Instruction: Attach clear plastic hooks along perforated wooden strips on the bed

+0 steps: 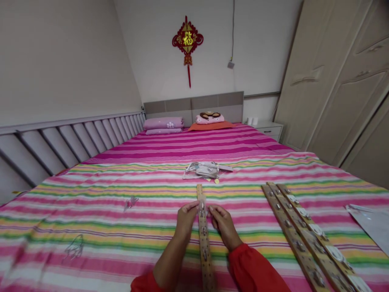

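Observation:
A long wooden strip [204, 243] with metal hooks along it lies lengthwise on the striped bedspread [121, 211] in front of me. Both my hands meet over its far end. My left hand [186, 221] pinches at a small clear plastic wrap [203, 209] around a hook there. My right hand [224, 227] pinches the same wrap from the other side. Both sleeves are red.
Three more hooked wooden strips [304, 231] lie side by side to the right. A pile of clear plastic bags [203, 169] sits further up the bed. Loose clear wrappers [130, 202] [74, 247] lie to the left. A grey sheet [372, 221] sits at the right edge. Pillows [164, 125] are by the headboard.

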